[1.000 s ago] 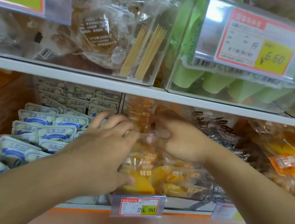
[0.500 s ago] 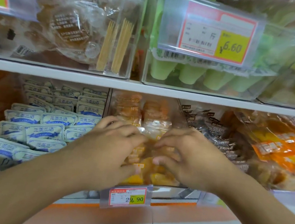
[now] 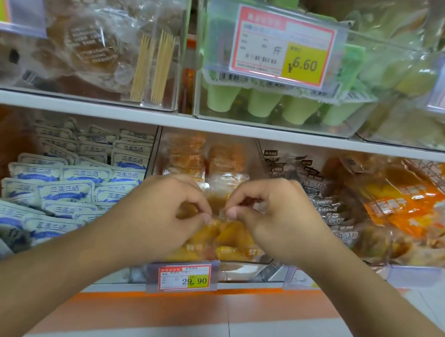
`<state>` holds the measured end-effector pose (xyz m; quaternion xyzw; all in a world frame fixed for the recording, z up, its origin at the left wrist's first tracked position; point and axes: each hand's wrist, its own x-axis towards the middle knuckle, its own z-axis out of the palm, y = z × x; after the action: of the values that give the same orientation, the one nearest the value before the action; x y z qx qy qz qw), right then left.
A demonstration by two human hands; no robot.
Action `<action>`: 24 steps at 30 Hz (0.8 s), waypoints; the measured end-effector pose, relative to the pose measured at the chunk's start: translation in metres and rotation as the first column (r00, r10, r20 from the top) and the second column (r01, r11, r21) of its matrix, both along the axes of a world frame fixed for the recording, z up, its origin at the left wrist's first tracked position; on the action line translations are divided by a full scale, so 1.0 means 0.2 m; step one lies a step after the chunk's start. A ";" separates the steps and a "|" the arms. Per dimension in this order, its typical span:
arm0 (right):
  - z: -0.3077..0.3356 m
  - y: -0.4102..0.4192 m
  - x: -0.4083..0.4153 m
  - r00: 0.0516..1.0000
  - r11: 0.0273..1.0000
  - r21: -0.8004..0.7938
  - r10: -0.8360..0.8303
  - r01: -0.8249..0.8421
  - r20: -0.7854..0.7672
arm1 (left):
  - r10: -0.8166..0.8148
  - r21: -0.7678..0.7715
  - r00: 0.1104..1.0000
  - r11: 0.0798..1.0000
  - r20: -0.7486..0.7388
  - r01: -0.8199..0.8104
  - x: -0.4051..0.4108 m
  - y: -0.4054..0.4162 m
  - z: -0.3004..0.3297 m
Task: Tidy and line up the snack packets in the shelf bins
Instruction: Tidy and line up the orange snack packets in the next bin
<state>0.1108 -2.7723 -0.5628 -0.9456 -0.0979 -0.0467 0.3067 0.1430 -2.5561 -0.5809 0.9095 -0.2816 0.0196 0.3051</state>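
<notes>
Orange floor band: ran under the lower shelf front, nearest the camera, with pale tile before it.
Price tag: clipped to the front lip of the middle bin, reading 29.90.
Left hand: held over the middle bin; thumb and forefinger pinched the left edge of a clear snack packet, other fingers curled.
Right hand: mirrored the left; its fingers pinched the packet's right edge, close beside the left hand's.
Task item location: the pinched packet, amber contents in clear film, sat lifted above the yellow-orange packets heaped at the bin's front.
Neighbours: blue-and-white packets in the bin to the left, fairly well rowed; dark printed packets to the right.
Rear of bin: orange packets stood upright against the back.
Upper shelf: clear bins of wrapped goods and green pieces, tag 6.60.
Step judged: squaring one packet before seating it in a row.
Technique note: keep both pinches on the seal edges, not the contents; hold it level, label forward, set it flush against the rear upright row, then release both sides together so it does not tip.
</notes>
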 end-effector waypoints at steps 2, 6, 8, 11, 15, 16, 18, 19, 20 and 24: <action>0.04 -0.03 -0.02 0.996 0.994 -0.100 0.028 -0.037 -0.083 | 0.083 0.001 0.996 0.997 -0.012 -0.083 0.00 0.02 0.02; 0.04 -0.04 -0.04 0.997 0.975 -0.212 0.060 -0.070 -0.053 | 0.191 -0.069 0.980 0.978 -0.057 -0.194 0.00 0.10 0.08; 0.03 -0.01 -0.04 0.999 0.985 -0.165 0.053 -0.050 0.012 | 0.205 -0.155 0.975 0.964 -0.084 -0.216 0.00 0.12 0.10; 0.04 0.03 -0.02 1.000 0.994 0.107 0.021 -0.020 0.001 | 0.160 -0.358 0.973 0.910 -0.167 -0.211 -0.04 0.12 0.12; 0.06 0.02 -0.03 0.997 0.975 0.223 0.001 -0.017 0.072 | 0.080 -0.458 0.988 0.879 -0.134 -0.133 -0.09 0.08 0.12; 0.06 0.00 -0.04 0.991 0.984 0.178 -0.038 0.014 0.132 | 0.049 -0.444 0.988 0.889 -0.144 -0.109 -0.10 0.07 0.11; 0.07 -0.06 -0.06 0.958 0.988 0.113 -0.133 0.108 0.254 | 0.013 -0.341 0.983 0.937 -0.182 -0.076 -0.09 0.06 0.09; 0.08 -0.09 -0.08 0.948 0.986 0.096 -0.161 0.139 0.276 | 0.011 -0.222 0.987 0.974 -0.159 -0.047 -0.09 0.07 0.07; 0.08 -0.11 -0.10 0.951 0.986 0.055 -0.166 0.157 0.260 | -0.003 -0.065 0.994 0.998 -0.112 -0.004 -0.09 0.07 0.06; 0.03 -0.13 -0.11 0.998 0.948 -0.315 -0.033 0.048 0.053 | -0.157 0.397 0.986 0.910 0.061 0.120 -0.11 0.07 0.03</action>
<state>0.0882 -2.7977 -0.5564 -0.9830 -0.0916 -0.0587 0.1477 0.1213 -2.5418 -0.5747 0.9280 -0.3572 -0.0170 0.1045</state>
